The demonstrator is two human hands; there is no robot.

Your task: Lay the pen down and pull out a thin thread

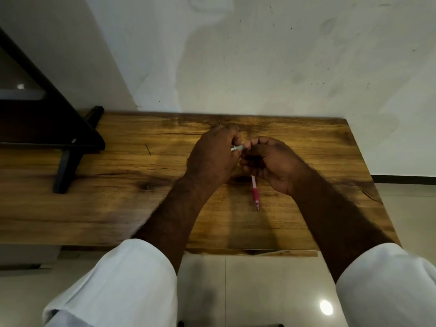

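Your wooden table (118,197) fills the middle of the view, its far edge set against a pale, smudged wall (236,55), with glossy floor tiles (247,291) showing below the near edge. At the left, a dark stand (47,128) rests on the tabletop, one leg stretching toward you. Your two forearms come in from rolled white sleeves (118,284) and meet above the middle of the table. Your left hand (213,159) is curled, its fingers and thumb pinching a small pale green piece with a metal end (237,148); the piece pokes out of the side of the hand that faces the other one, lying roughly level. Your right hand (269,164) sits just beside it, knuckles nearly touching, fingers closed round the upper part of a pink and white pen (254,192). The pen hangs out of the bottom of that fist toward you, tip downward, over the table between your wrists; you cannot tell whether the tip touches the wood. A thin dark scratch (148,149) marks the board well to the left of your hands.
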